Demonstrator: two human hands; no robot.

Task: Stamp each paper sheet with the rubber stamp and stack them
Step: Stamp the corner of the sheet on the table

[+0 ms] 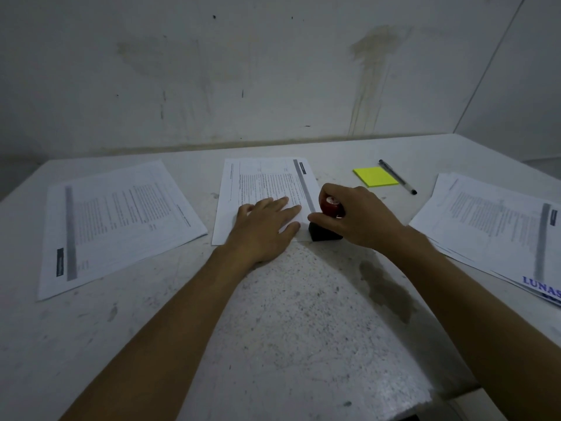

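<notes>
Head view. My right hand (358, 215) is curled around the red handle of the rubber stamp (329, 218), thumb and fingers clamped on it from the right side. The stamp's dark base sits at the near right corner of the middle sheet (264, 183), touching or very nearly touching the paper; whether the face is fully pressed down I cannot tell, because my fingers hide the contact line. My left hand (267, 229) lies flat, fingers straight and spread, on the near edge of that same sheet, pinning it to the table (303, 314).

The relation that matters: the stamp stands upright just to the right of my left fingertips, the two hands close together, with the sheet's long axis running away from me toward the wall. I judge the press should go straight down through the handle, since any sideways lean could smear the mark or drag the corner.

A pile (498, 226) on the far right shows a blue printed mark on its near corner, so I take it as the finished stack; my right hand is the nearer one to it. A second pile (118, 220) lies well apart on the left, nearer my left hand, probably still to be done.

Behind the stamp lie a yellow notepad (375, 176) and a pen (397, 177), side by side, not involved.
</notes>
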